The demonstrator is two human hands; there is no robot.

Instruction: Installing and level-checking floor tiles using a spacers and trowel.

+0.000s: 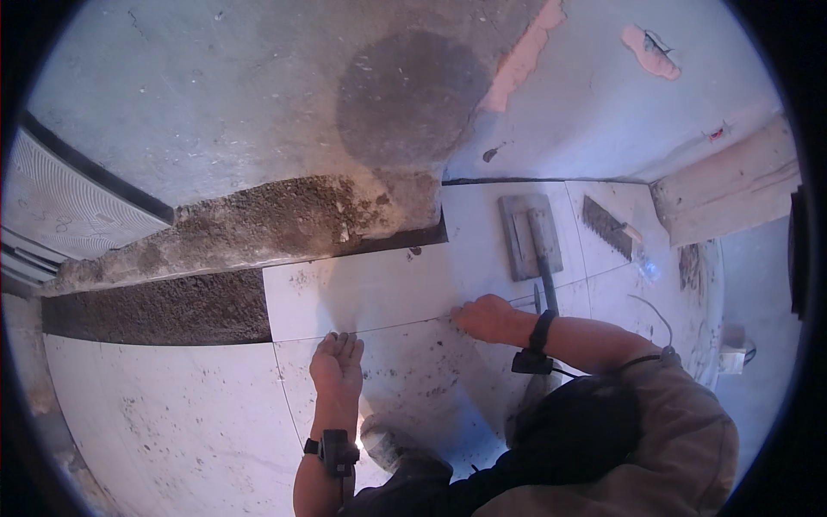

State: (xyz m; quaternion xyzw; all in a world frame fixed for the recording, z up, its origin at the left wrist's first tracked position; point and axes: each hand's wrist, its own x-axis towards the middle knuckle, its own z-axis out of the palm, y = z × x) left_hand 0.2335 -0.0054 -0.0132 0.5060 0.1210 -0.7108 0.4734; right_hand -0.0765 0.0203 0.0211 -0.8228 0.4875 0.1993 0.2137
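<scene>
- Brown sleeve and dark clothing sit closest, soft and creased, on the near right side of the strip tile.
- Beyond the strip tile rises a grey wall, matte and blotched, with pink patches where its skin has come away.
- To the strip tile's left and nearer lies a broad tile, pale, smooth and scattered with dark crumbs.
- Between the wall and the strip tile runs a broken ledge, rough and gritty; left of the tile, a dark bed looks loose and granular.
- Long and pale, the strip tile lies flat just past both hands. It should prove stiff, fairly heavy, brittle at the corners and slick under dust; its exposed far edge seems the best hold, with both hands spread.
- Right of it rest a flat rectangular float with a bar handle and, farther over, a toothed trowel.
- At its near edge, the left hand has half-curled fingers; the right hand, at the near right corner, is curled tighter. Whether either pinches anything, I cannot tell.
</scene>
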